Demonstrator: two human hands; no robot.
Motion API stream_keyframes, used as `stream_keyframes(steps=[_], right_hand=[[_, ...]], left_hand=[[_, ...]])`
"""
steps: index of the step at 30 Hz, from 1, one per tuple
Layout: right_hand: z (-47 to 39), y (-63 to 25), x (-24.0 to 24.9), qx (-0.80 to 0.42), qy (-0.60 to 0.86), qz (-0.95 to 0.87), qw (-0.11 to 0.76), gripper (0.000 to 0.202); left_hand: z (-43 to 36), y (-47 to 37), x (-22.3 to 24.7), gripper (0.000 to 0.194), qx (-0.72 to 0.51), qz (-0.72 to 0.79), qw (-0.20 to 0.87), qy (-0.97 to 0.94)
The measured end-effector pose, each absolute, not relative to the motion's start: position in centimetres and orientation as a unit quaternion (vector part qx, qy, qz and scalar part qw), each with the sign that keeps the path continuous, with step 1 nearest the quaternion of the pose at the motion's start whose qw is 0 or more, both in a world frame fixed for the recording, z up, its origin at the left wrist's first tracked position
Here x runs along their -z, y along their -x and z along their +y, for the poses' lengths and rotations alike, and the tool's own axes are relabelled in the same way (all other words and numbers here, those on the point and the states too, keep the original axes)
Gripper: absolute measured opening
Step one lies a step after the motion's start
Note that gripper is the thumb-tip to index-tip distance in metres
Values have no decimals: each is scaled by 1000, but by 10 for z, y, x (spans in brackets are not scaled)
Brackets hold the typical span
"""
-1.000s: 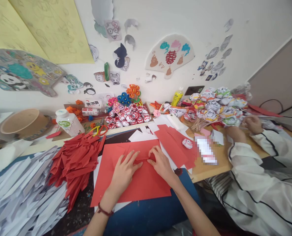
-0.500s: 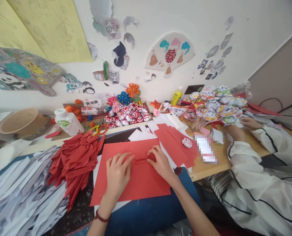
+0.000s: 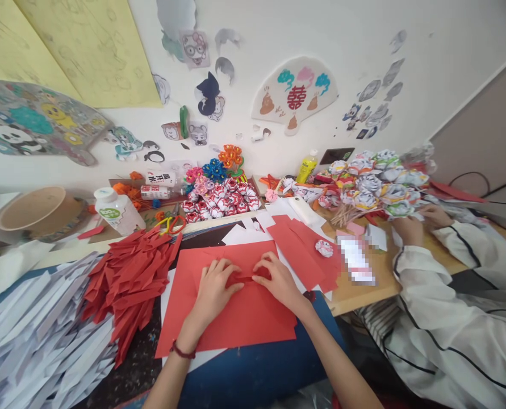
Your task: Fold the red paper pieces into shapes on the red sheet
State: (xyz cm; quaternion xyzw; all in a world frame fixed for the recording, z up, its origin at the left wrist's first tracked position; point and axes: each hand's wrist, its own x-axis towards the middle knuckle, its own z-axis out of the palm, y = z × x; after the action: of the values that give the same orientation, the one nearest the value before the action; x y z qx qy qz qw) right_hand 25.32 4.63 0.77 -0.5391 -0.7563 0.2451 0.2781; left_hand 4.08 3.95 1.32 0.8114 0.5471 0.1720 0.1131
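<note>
A narrow folded strip of red paper [image 3: 246, 279] lies across the gap between my two hands, just over a large red paper sheet [image 3: 235, 324]. My left hand [image 3: 215, 291] has its thumb and forefinger curled around the strip's left end. At the right end, the thumb and fingers of my right hand [image 3: 278, 282] pinch the strip. Part of the strip is hidden by my fingers. Left of the sheet lies a heap of folded red paper strips [image 3: 127, 278], with a large pile of folded white paper strips [image 3: 44, 341] beside it.
More red sheets [image 3: 299, 250] with a paper flower [image 3: 323, 248] lie to the right. Red-and-white paper flowers [image 3: 221, 199], a white bottle [image 3: 118, 211] and a bowl [image 3: 35, 210] stand along the wall. A co-worker's hands [image 3: 408, 230] are beside a flower bundle [image 3: 372, 182].
My left hand has shifted right, nearer to my right hand, and its fingers have moved along the red strip. My right hand has barely moved.
</note>
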Motion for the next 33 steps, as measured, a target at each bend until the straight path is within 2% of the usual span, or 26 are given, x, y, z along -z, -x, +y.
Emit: stream_keyframes(steps=[6,14,19,26,33], right_hand=[[46,-253,-8,-242,538,-760,273,11],[48,-259,-13,-259,512,-774,266,6],[51,-260,-12,-271,508,-773,268,4],[51,-255,-8,-222,520,-791,234,8],[51,-256,-5,-210,517,-796,232,12]], left_hand=[[43,-48,-14,14,-181,552,106,-807],[51,-48,-11,19,-188,557,193,-786],[57,-47,-12,9,-163,558,212,-786],[64,-45,-21,8,-114,529,210,-815],[59,-43,-25,20,-126,481,239,-834]])
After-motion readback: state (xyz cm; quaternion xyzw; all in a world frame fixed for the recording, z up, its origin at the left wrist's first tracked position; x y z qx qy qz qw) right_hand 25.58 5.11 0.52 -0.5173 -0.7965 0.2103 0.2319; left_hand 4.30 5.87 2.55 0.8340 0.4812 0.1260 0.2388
